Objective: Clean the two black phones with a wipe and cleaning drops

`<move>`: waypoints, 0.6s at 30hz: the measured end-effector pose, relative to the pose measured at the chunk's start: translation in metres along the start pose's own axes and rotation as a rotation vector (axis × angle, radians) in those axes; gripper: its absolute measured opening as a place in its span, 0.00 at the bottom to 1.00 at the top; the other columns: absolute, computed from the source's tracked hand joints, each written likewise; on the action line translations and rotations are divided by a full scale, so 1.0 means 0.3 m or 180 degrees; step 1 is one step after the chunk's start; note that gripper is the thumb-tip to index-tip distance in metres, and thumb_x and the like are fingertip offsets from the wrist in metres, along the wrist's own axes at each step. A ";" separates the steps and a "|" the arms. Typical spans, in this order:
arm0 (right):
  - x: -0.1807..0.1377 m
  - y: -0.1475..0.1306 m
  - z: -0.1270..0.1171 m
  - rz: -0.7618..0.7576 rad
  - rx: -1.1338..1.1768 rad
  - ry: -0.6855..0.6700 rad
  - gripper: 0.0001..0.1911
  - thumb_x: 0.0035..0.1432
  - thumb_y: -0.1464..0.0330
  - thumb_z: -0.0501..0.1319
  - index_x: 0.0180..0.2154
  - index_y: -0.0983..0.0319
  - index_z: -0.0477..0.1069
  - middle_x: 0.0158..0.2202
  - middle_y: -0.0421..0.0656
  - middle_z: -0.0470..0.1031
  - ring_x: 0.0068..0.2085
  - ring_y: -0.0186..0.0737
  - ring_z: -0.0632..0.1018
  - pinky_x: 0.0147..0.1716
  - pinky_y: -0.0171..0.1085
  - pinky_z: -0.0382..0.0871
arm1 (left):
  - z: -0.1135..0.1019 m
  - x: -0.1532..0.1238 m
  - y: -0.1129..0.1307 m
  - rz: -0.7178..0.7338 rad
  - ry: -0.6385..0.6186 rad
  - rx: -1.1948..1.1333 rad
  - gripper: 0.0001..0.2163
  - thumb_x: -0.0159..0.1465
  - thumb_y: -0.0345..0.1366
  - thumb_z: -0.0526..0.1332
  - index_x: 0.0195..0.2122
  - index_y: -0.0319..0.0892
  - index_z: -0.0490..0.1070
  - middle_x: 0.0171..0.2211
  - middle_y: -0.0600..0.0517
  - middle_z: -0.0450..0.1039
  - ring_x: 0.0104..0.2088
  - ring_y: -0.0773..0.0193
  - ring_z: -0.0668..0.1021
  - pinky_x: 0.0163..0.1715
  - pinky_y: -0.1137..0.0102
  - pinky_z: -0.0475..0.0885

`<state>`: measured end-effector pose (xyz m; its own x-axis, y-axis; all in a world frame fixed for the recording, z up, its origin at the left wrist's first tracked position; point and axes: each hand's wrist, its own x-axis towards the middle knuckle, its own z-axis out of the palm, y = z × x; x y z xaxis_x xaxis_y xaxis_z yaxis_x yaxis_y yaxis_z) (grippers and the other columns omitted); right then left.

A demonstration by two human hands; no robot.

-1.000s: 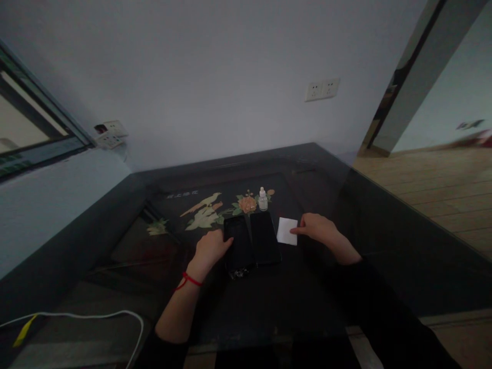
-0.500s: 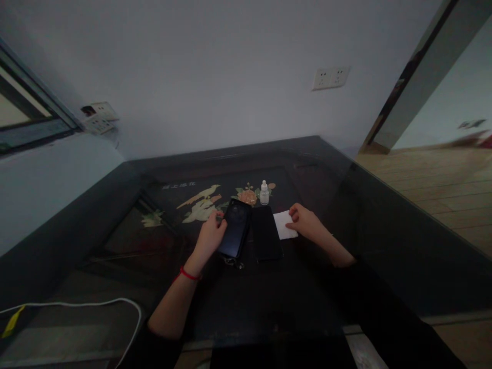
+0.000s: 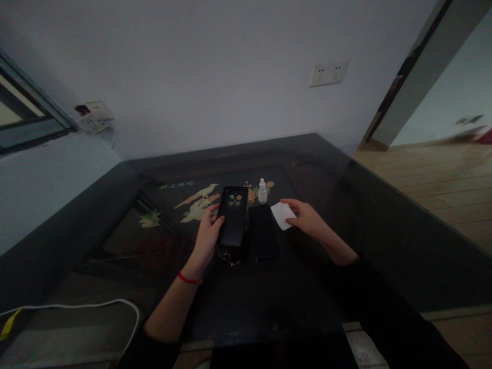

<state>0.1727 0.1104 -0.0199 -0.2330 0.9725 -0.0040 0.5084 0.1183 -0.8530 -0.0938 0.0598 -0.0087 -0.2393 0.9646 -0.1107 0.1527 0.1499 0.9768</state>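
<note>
Across the middle of the dark, glossy table (image 3: pixel 238 302), your left hand (image 3: pixel 206 237) has a black phone case (image 3: pixel 233 224) pinched by its left long edge, thumb on the face that shows and fingers curled at the side. The case is a slim, smooth rectangle with rounded corners; round holes at its far end show green and orange. Its long axis runs near to far, the far end leaning slightly right; whether its near edge touches the table is not clear. Just by that edge glints a small charm (image 3: pixel 229 258).

To the case's right, a flat black phone (image 3: pixel 265 234) lies on the table, lengthwise near to far, its far end leaning left. Your right hand (image 3: pixel 305 218) grips a thin, matte white square (image 3: pixel 282 214) in a narrow pinch at its right side, the square's left corner close beside the phone. Beyond the phone, a small bottle (image 3: pixel 262 193) with a tapered white cap stands upright. A red cord (image 3: pixel 189 279) circles your left wrist.
</note>
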 end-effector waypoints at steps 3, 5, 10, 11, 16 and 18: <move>0.001 0.002 -0.008 -0.0058 0.0010 0.0209 0.33 0.46 0.83 0.63 0.56 0.66 0.66 0.47 0.50 0.78 0.43 0.42 0.80 0.45 0.42 0.75 | 0.024 -0.027 -0.001 -0.0116 -0.0160 -0.0218 0.23 0.60 0.37 0.53 0.58 0.46 0.57 0.38 0.52 0.76 0.33 0.64 0.79 0.32 0.69 0.76; -0.001 0.004 -0.013 -0.0097 0.0017 0.0349 0.30 0.46 0.81 0.64 0.54 0.64 0.70 0.46 0.49 0.79 0.44 0.44 0.80 0.46 0.42 0.75 | 0.040 -0.041 -0.006 -0.0201 -0.0258 -0.0289 0.23 0.60 0.38 0.54 0.57 0.46 0.58 0.38 0.52 0.76 0.34 0.63 0.79 0.32 0.69 0.76; -0.012 0.005 -0.020 -0.0228 0.0047 0.0623 0.17 0.48 0.76 0.65 0.42 0.61 0.77 0.40 0.46 0.81 0.42 0.45 0.82 0.45 0.44 0.77 | 0.068 -0.070 -0.003 -0.0433 -0.0433 -0.0840 0.22 0.57 0.37 0.58 0.54 0.47 0.62 0.36 0.53 0.76 0.31 0.64 0.78 0.29 0.70 0.74; -0.015 0.003 -0.021 -0.0264 0.0052 0.0671 0.15 0.48 0.74 0.65 0.40 0.61 0.77 0.39 0.45 0.82 0.41 0.46 0.82 0.44 0.44 0.77 | 0.071 -0.075 0.000 -0.0465 -0.0450 -0.0993 0.22 0.56 0.36 0.60 0.53 0.47 0.63 0.35 0.53 0.76 0.31 0.64 0.78 0.29 0.70 0.74; -0.029 -0.015 -0.026 -0.0439 0.0040 0.0866 0.13 0.48 0.72 0.64 0.39 0.61 0.76 0.36 0.44 0.82 0.38 0.45 0.83 0.41 0.43 0.78 | 0.088 -0.097 0.007 -0.0468 -0.0570 -0.1324 0.22 0.54 0.35 0.64 0.50 0.45 0.65 0.32 0.54 0.76 0.28 0.66 0.76 0.28 0.73 0.72; -0.031 -0.020 -0.027 -0.0486 -0.0001 0.0932 0.13 0.48 0.72 0.64 0.39 0.61 0.76 0.33 0.43 0.82 0.37 0.45 0.83 0.39 0.43 0.78 | 0.095 -0.103 0.005 -0.0457 -0.0615 -0.1360 0.21 0.54 0.34 0.64 0.50 0.45 0.65 0.31 0.54 0.76 0.29 0.66 0.76 0.28 0.73 0.72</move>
<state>0.1785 0.1021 -0.0105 -0.0583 0.9599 0.2743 0.4861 0.2673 -0.8320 -0.0588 0.0365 -0.0090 -0.0406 0.9694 -0.2423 -0.2855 0.2211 0.9325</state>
